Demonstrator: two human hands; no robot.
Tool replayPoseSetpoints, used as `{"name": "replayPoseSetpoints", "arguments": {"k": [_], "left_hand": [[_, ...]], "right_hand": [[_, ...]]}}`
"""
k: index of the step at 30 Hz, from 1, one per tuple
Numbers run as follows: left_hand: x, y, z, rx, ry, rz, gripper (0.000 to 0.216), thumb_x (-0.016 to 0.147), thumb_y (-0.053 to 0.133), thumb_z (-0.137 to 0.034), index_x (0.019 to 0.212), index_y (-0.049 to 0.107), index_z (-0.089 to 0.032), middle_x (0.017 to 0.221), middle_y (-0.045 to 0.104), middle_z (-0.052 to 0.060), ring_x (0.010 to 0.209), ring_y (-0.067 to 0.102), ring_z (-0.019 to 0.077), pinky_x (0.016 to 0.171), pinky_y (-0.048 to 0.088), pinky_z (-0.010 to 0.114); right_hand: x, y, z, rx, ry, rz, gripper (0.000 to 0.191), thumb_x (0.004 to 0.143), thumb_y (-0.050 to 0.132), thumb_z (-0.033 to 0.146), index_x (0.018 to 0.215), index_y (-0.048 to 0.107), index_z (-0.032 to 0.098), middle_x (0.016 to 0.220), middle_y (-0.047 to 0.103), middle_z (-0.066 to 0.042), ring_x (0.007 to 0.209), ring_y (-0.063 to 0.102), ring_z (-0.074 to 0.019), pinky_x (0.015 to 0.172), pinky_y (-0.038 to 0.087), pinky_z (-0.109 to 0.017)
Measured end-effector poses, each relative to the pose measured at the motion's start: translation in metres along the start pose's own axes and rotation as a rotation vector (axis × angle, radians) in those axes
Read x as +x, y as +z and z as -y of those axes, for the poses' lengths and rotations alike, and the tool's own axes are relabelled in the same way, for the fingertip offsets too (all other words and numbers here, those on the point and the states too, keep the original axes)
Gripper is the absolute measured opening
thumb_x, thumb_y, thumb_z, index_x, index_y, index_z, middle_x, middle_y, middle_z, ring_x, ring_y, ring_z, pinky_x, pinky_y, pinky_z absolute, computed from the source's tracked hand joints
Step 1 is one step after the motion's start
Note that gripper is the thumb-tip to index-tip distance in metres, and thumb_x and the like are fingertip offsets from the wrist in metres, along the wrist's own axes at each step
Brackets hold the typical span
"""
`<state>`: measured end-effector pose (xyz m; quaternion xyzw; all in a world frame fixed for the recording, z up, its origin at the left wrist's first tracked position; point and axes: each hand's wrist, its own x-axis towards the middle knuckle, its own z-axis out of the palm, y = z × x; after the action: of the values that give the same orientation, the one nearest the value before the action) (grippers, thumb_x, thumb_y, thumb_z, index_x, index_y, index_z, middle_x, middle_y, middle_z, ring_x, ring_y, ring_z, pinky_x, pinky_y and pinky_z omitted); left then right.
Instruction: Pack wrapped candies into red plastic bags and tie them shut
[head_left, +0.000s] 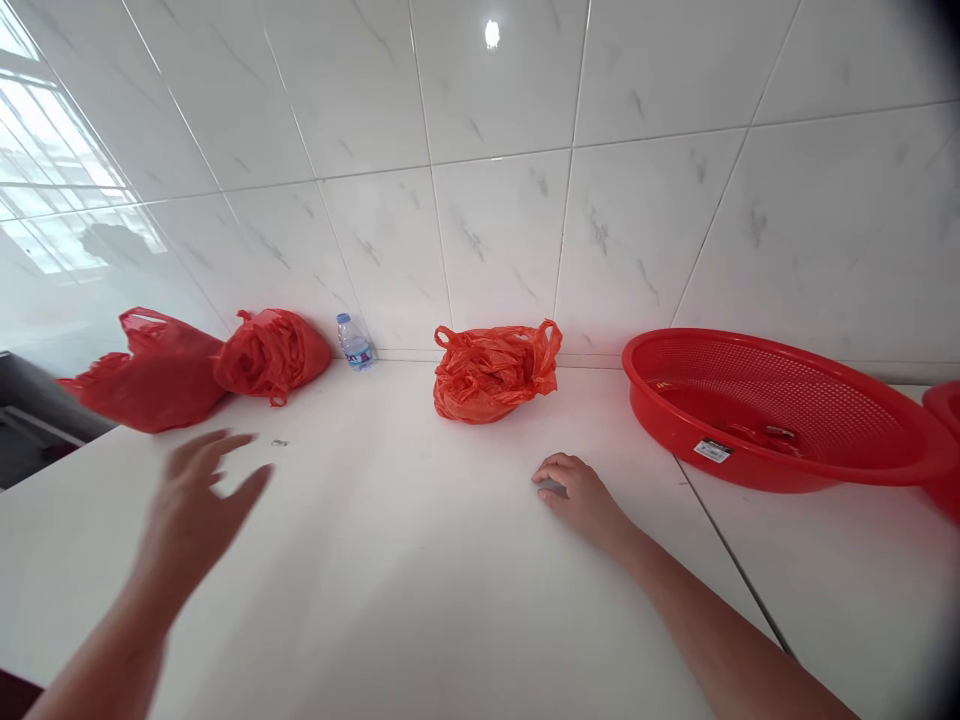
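Note:
My left hand (196,500) is raised over the left part of the white table (390,560). Its fingers and thumb are spread, slightly blurred, and nothing is in them. A small shiny scrap (279,442) lies just beyond its thumb. On the table's surface rests my right hand (581,495), loosely curled, with a gap between thumb and forefinger and no object visible there. Behind it, apart from the fingers, sits a crumpled red plastic bag (491,375) with its handles up.
Two more red plastic bags, a full one (161,370) and a bundled one (274,350), stand at the back left beside a small water bottle (355,343). At right is a large red perforated basket (750,455) with small items inside. A tiled wall (495,230) runs behind.

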<state>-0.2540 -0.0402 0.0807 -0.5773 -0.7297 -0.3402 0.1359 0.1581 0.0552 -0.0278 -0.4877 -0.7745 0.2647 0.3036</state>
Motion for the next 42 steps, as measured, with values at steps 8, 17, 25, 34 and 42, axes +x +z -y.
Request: {"name": "replayPoseSetpoints", "arguments": {"k": [8,17,25,34,42], "left_hand": [[0.077,0.100,-0.155,-0.313,0.453,0.275,0.034,0.082,0.048,-0.033,0.114,0.058,-0.026,0.131,0.049,0.005,0.117,0.048,0.0234,0.095,0.044,0.039],[0.101,0.174,-0.219,-0.185,0.538,0.336,0.052,0.077,0.059,-0.035,0.127,0.050,-0.024,0.140,0.042,0.009,0.130,0.034,0.0310,0.102,0.034,0.049],[0.055,0.202,-0.214,0.007,0.604,0.431,0.070,0.062,0.073,-0.047,0.126,0.050,-0.034,0.148,0.028,0.009,0.136,0.018,0.0384,0.105,0.016,0.063],[0.034,0.201,-0.214,0.026,0.663,0.342,0.064,0.061,0.076,-0.034,0.120,0.053,-0.033,0.146,0.030,0.009,0.134,0.023,0.0360,0.107,0.015,0.059],[0.043,0.216,-0.211,0.133,0.588,0.367,0.081,0.060,0.076,-0.036,0.132,0.040,-0.031,0.149,0.021,0.012,0.135,0.019,0.0378,0.103,0.022,0.060]], "right_hand": [[-0.003,-0.005,0.004,0.067,0.005,-0.002,0.021,0.077,0.049,0.021,0.091,0.065,0.026,0.106,0.059,-0.002,0.099,0.053,-0.0194,0.087,0.044,-0.036],[-0.002,-0.001,-0.005,0.050,-0.003,-0.005,0.029,0.078,0.048,0.021,0.103,0.061,0.028,0.111,0.058,-0.003,0.102,0.054,-0.0212,0.083,0.048,-0.037],[0.016,0.009,0.008,-0.330,-0.166,-0.431,0.056,0.083,0.049,0.024,0.137,0.035,0.026,0.146,0.022,-0.012,0.130,0.032,-0.0301,0.102,0.034,-0.049],[0.049,0.015,-0.011,-0.485,-0.026,-0.427,0.055,0.079,0.056,0.020,0.132,0.042,0.015,0.139,0.036,-0.019,0.125,0.036,-0.0359,0.096,0.036,-0.049],[0.046,0.013,-0.011,-0.285,0.010,-0.478,0.001,0.081,0.050,0.019,0.079,0.049,0.019,0.076,0.056,-0.003,0.073,0.051,-0.0180,0.065,0.041,-0.028]]}}
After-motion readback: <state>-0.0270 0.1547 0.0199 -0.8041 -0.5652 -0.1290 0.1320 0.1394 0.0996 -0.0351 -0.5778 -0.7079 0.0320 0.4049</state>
